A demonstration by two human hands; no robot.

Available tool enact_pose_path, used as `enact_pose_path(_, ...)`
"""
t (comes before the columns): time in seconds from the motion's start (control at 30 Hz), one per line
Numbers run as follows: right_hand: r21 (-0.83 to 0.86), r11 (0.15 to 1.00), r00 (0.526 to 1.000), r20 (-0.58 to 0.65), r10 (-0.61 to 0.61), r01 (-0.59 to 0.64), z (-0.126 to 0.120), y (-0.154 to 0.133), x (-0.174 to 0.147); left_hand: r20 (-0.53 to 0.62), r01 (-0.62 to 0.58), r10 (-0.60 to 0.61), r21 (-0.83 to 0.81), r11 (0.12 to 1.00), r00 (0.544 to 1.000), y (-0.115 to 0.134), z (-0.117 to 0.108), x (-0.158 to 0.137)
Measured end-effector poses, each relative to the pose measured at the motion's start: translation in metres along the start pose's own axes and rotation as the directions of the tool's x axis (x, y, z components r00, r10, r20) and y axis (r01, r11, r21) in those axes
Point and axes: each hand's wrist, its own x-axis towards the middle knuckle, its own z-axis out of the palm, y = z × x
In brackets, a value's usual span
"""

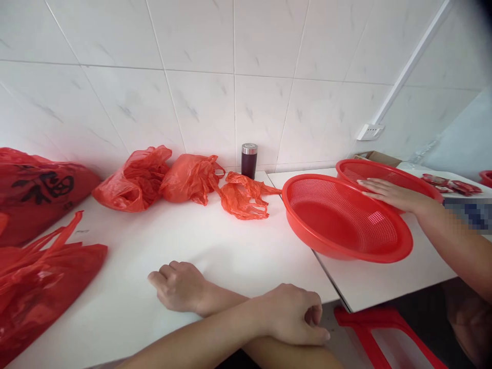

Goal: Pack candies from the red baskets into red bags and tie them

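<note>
My forearms cross at the front edge of the white table. My left hand [294,313] lies over the right forearm, on the right side of the view. Its fingers are loosely curled toward the thumb, and the visible hollow holds nothing. Farther left, my right hand [179,286] rests on the tabletop [161,236], its fingers folded into a loose fist with no object showing. Beyond it are a crumpled red plastic bag [246,197] and two bunched red bags [132,179] [190,177]. A red perforated plastic basket [346,220] stands to the right, apart from both hands.
Another person's hand [388,192] rests on a second red basket [384,169]. A dark tumbler [249,161] stands by the tiled wall. Large red bags [46,292] fill the left side. Red packets [451,184] lie far right; a red chair [384,328] sits below.
</note>
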Motion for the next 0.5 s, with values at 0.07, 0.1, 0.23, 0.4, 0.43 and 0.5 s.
enact_pose_path(0.07,-0.011,1.000,0.999,0.041,0.003,-0.003,-0.0011,0.0011,-0.0002,0.009,0.024,-0.024,0.038,0.999,1.000,0.0006,0.0000,0.0009)
enact_pose_path(0.1,-0.014,1.000,0.998,0.056,0.005,-0.005,-0.0016,0.0014,-0.0003,0.010,0.041,-0.041,0.065,0.997,0.999,0.0011,-0.0001,0.0011)
enact_pose_path(0.23,-0.013,1.000,0.997,0.072,0.011,-0.010,-0.0029,0.0012,-0.0002,-0.010,0.020,-0.019,0.086,0.996,1.000,0.0017,0.0000,0.0004)
enact_pose_path(0.4,0.000,1.000,0.997,0.078,0.005,-0.005,-0.0024,0.0011,0.0000,0.043,-0.053,0.054,-0.033,0.998,0.998,-0.0015,-0.0004,-0.0003)
enact_pose_path(0.43,0.000,1.000,0.997,0.077,0.005,-0.005,-0.0018,0.0010,-0.0001,0.070,-0.037,0.040,-0.046,0.998,0.997,-0.0015,-0.0008,-0.0002)
enact_pose_path(0.5,0.000,1.000,0.997,0.075,0.008,-0.008,-0.0003,0.0008,-0.0004,0.102,0.000,0.004,-0.039,0.999,0.995,-0.0002,-0.0014,-0.0002)
